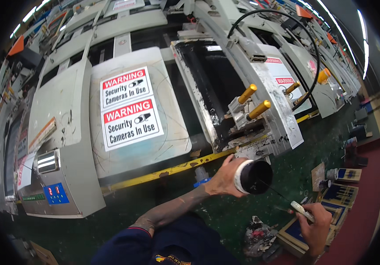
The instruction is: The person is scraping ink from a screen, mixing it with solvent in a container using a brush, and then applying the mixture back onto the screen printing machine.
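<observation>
My left hand (224, 177) is wrapped round a white tub (240, 177), tilted so its open mouth shows. Black ink (260, 176) coats the inside. In my right hand (317, 226) is a slim tool with a pale handle (303, 210), probably an ink spatula. A thin dark blade or strand runs from the tool to the tub's rim; which of these I cannot tell. Just beyond the tub stands a screen frame (194, 95) smeared with black ink. Left of it, a pale printing platen (172, 132) carries a printed sheet (130, 108) with red-headed signs.
Yellow-handled clamps (259, 109) stick out above the tub. A yellow rail (168, 170) edges the machine. A control box (57, 194) with a blue panel stands at left. Wooden-framed trays (340, 194) and a crumpled, ink-stained bundle (260, 238) lie on the green floor at right.
</observation>
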Tool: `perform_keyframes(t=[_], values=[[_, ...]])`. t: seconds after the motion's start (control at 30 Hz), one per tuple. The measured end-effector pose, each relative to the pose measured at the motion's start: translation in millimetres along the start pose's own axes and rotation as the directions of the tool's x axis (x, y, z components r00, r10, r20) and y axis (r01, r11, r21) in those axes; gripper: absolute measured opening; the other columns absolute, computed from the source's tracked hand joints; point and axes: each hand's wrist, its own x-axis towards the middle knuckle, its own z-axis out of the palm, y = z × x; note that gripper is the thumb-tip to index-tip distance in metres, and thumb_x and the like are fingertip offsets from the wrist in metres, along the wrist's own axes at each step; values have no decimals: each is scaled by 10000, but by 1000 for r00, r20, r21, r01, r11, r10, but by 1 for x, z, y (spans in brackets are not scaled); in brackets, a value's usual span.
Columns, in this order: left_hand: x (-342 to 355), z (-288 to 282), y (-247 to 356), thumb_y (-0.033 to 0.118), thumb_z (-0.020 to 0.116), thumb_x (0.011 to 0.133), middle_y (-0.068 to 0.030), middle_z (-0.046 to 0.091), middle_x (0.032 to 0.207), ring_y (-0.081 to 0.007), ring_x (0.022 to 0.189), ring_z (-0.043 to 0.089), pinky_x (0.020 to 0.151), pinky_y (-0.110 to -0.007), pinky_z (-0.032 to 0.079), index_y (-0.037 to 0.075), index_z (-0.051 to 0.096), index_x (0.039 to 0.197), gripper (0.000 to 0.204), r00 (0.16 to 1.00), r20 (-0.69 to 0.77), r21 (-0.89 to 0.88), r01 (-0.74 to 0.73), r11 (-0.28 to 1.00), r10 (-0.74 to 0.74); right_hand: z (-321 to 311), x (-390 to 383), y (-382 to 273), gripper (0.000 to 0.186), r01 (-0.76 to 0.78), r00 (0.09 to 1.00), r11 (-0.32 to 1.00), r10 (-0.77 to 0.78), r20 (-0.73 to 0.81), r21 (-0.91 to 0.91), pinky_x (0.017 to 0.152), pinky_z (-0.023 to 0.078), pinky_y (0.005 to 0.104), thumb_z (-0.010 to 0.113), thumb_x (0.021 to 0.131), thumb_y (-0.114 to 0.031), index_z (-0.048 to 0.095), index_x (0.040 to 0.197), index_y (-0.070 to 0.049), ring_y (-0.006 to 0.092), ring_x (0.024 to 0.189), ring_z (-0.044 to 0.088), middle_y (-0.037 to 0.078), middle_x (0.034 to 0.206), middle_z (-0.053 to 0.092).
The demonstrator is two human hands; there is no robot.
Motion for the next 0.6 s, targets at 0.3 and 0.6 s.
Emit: perform_keyframes(t=[0.3, 0.6], values=[[-13, 25, 23, 469, 944, 587, -148, 538, 1432, -318, 1389, 513, 1210, -707, 221, 86, 465, 1479, 1083, 998, 64, -122, 17, 992, -9, 7, 30, -61, 322, 148, 947, 929, -33, 320, -340, 723, 531, 447, 839, 740, -16, 705, 1032, -41, 358, 858, 680, 126, 942, 676], [-5, 4, 18, 478, 960, 560, -155, 527, 1439, -338, 1401, 493, 1188, -731, 227, 82, 460, 1487, 1125, 995, 90, -144, -26, 989, 39, 5, 4, -81, 434, 75, 977, 981, -36, 210, -178, 819, 559, 423, 872, 688, 2, 723, 1096, -13, 377, 939, 719, 174, 1069, 723]])
